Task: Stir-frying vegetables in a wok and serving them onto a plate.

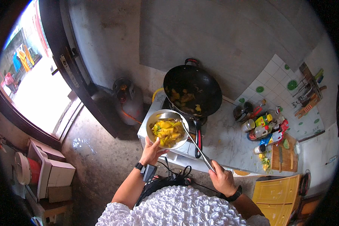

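My left hand (152,151) grips the near rim of a white bowl (184,142), thumb over the edge. Yellow and green cooked food (166,132) fills the bowl. My right hand (222,178) is closed around the handle of a long metal ladle or spatula (199,149). Its head lies at the bowl's far rim, over the food. Just beyond the bowl, a black wok (204,84) sits tilted on the stove with some yellow pieces (183,97) inside. The wok's black and red handle (198,138) points towards me.
A marble-look counter (220,138) extends right, holding several bottles and jars (260,127). Beyond them lies a wooden cutting board (285,154) with a knife (280,158). A gas cylinder (131,104) stands left of the stove. Black cables (176,172) hang before me. An open doorway (48,93) is far left.
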A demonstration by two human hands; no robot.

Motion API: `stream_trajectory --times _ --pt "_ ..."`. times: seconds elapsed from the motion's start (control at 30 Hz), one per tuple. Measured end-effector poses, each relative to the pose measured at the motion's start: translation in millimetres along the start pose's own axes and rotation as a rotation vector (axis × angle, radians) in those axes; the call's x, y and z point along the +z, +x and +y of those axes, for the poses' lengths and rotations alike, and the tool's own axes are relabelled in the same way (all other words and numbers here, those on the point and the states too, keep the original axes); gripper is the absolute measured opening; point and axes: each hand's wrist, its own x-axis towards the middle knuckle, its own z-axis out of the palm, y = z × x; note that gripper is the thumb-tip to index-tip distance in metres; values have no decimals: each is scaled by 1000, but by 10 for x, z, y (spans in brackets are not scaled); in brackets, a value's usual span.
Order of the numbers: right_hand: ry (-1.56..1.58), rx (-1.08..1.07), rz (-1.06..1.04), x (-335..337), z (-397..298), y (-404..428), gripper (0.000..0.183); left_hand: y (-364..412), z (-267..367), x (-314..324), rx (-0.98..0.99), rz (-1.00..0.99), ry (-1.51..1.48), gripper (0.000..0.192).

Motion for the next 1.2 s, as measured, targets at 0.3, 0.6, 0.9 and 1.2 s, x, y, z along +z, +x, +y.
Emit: stream_trajectory --times 0.3,0.6,0.9,1.2 --pt "690 270 -37 62 142 -63 32 -73 -41 -94 13 -47 31 49" --pt "1543 603 -212 -340 172 66 38 -328 -4 -78 45 -11 50 42" --pt "1696 600 -197 -571 341 -376 40 -864 -106 168 85 -87 78 45" --pt "1735 473 -183 -1186 944 -1399 49 -1382 -597 1220 24 -191 171 47"
